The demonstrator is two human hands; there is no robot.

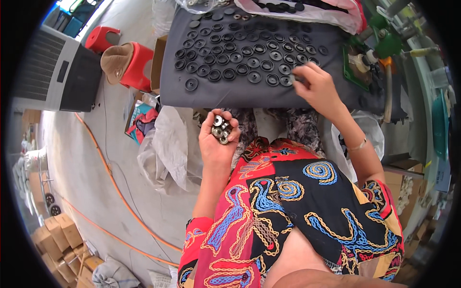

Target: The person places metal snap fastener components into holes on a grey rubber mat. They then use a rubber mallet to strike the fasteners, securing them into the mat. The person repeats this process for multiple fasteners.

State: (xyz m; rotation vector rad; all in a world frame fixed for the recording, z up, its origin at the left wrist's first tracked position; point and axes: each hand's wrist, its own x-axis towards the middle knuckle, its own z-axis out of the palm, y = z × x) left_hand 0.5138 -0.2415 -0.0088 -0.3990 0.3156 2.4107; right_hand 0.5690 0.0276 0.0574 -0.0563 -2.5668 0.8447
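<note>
My left hand (218,144) is cupped palm up in front of the table edge, fingers curled round several small shiny metal ring-shaped parts (220,128). Over the right part of the table, my right hand (318,89) has its thumb and fingers drawn together beside a black disc (286,80). Whatever sits between those fingertips is too small and hidden to make out. Many round black discs (229,74) with raised rims lie in loose rows on the grey cloth-covered table (192,98); some show a light centre.
At the table's right stand a green press-like tool (357,67) and a hammer (388,91) with an orange part. A pale bag (336,20) of black pieces lies at the back. Red stools (140,67), a plastic bag (165,149) and an orange hose (113,180) are at the left.
</note>
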